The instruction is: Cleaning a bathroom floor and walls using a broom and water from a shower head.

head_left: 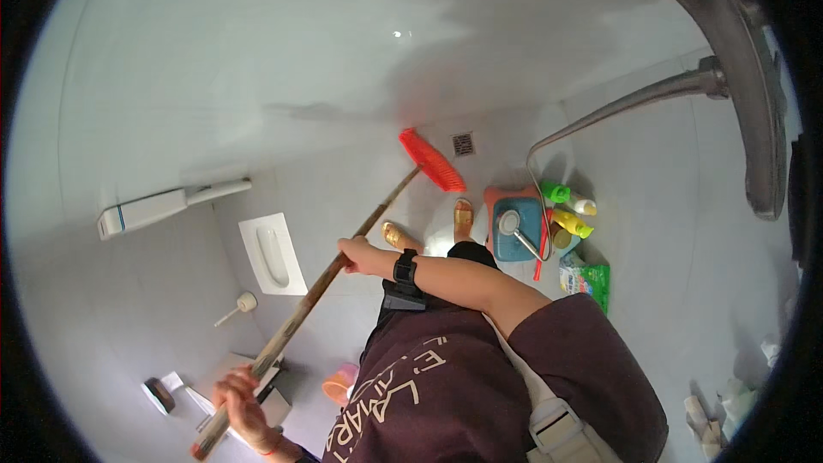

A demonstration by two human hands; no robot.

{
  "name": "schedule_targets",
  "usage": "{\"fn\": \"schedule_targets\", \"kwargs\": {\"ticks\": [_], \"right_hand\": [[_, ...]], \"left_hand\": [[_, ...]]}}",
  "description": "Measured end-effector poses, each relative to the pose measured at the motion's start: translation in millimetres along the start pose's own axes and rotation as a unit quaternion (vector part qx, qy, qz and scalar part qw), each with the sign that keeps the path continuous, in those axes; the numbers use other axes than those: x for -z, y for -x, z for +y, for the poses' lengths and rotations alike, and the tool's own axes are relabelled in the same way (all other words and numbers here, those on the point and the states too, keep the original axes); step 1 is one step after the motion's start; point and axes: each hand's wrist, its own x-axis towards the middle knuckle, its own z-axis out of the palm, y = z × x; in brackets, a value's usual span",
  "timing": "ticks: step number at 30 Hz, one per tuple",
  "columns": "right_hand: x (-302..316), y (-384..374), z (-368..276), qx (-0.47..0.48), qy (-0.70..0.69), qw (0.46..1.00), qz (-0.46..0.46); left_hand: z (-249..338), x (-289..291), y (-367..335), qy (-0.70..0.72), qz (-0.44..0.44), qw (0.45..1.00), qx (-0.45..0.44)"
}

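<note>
A: Where's the red broom head [433, 161] parked?
B: 1 o'clock, by the floor drain [463, 145]. Wooden handle [302, 313]'s gripped by left hand [242, 409] at 7, right hand [362, 256] at 8. Sweeping's apparently being done; low stroke's needed next, imo.

A bathroom with a squat toilet
The white squat toilet [274, 253] is set in the floor [330, 330], with a square drain grate [463, 145] and handheld shower head [509, 222] nearby.

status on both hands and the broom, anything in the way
Left hand gripping broom pole near its end, right hand farther down. Red broom head beside floor drain. Gold right shoe close to the head, possibly in the way.
</note>
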Motion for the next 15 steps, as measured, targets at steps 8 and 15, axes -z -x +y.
{"fn": "schedule_targets", "kwargs": {"ticks": [8,15], "right_hand": [[-15.2,30.1,11.8,-0.015,-0.029,0.999,0.004],[53.7,-25.3,5.8,-0.047,-0.056,0.989,0.126]], "left_hand": [[-4.2,49.9,-5.3,0.096,-0.011,0.991,-0.091],[-79.5,54.3,-0.9,0.284,0.007,0.959,0.013]]}}
